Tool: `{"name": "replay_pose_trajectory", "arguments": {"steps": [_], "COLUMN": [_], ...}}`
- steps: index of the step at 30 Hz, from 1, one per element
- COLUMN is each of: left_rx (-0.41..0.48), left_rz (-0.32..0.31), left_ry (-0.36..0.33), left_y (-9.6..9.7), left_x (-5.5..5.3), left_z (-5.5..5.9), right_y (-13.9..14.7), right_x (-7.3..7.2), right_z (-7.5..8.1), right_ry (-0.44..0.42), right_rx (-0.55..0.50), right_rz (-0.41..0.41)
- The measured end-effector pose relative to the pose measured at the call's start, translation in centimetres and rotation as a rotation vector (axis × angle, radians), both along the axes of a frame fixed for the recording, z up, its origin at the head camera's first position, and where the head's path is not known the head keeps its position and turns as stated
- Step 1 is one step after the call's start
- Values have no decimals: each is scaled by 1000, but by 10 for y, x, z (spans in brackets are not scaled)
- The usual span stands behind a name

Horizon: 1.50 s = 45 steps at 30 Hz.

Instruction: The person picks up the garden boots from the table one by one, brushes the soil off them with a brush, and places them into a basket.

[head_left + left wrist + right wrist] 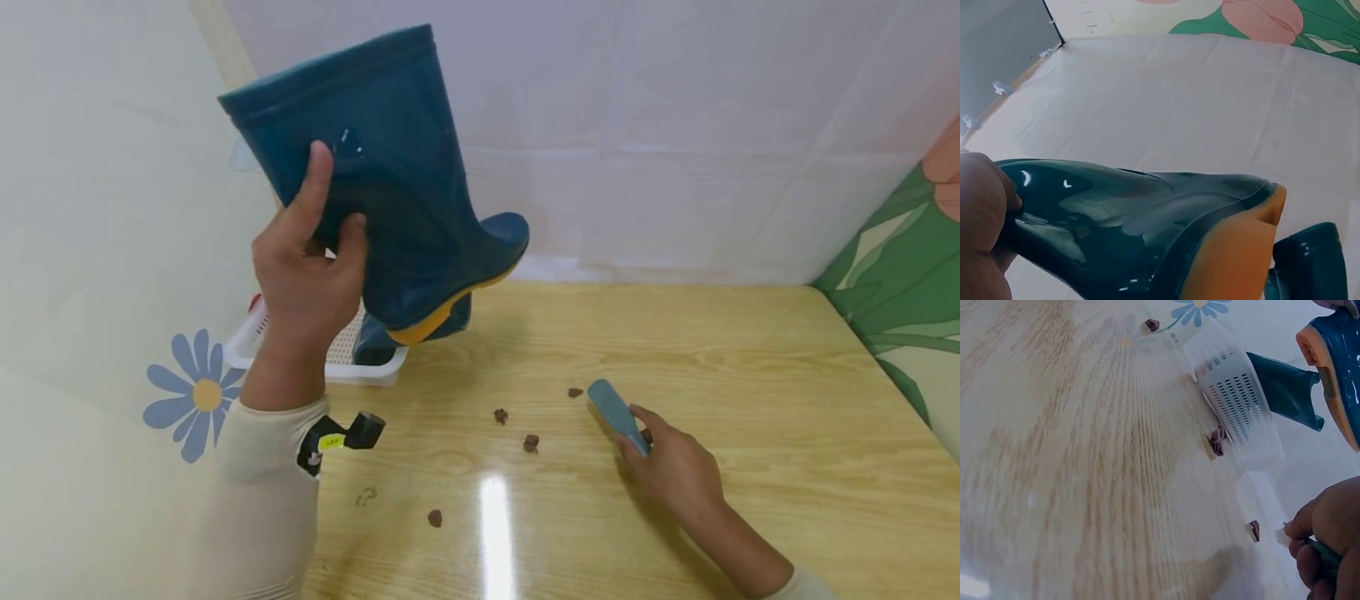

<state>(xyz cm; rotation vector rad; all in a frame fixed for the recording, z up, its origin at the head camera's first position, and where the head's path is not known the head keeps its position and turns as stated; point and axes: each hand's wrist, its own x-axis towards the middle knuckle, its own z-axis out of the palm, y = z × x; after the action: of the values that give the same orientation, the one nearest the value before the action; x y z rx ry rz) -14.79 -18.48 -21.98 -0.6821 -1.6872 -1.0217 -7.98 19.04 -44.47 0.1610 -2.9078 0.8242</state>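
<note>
My left hand grips a dark teal rubber boot by its shaft, raised above the table. The boot's toe points right and its sole is yellow-orange; the left wrist view shows the glossy boot from the sole end. My right hand holds a small blue-grey brush low over the table at the right. White bristles show on the brush in the right wrist view. A second teal boot lies in a white basket, partly hidden behind the raised one.
Several brown clumps lie scattered on the wooden table, one just left of the brush. A dark smudge marks the tabletop near the left sleeve. White sheeting backs the table, and a flower-printed wall stands left.
</note>
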Motion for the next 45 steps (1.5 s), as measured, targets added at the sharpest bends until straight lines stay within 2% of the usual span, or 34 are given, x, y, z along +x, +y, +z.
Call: {"name": "replay_pose_trajectory", "arguments": {"steps": [7,12,20,27,36,40,45], "left_rx": [-5,14,22,15,84,115,143], "left_rz": [76,108,125,205,266,279,257], "left_ry": [14,19,10,6,-12,-17,-4], "left_y": [-10,-18,-27,-37,-49,-52,-51], "left_x": [-3,-5,-5,-5,-2,1,4], "left_z": [-2,-4,-5,-7,-11,-10,-8], "right_y": [2,2,3,3,2,2,3], "right_x": [2,3,3,3,3,4,4], "right_z": [0,0,0,-1,-3,-3,-3], "right_ry": [-20,-21,-22,-29,-10,-5,-3], "right_rx": [-7,-10,-2,-1,9,14,11], "right_rz": [0,0,-5,-16,-8,-11,-12]}}
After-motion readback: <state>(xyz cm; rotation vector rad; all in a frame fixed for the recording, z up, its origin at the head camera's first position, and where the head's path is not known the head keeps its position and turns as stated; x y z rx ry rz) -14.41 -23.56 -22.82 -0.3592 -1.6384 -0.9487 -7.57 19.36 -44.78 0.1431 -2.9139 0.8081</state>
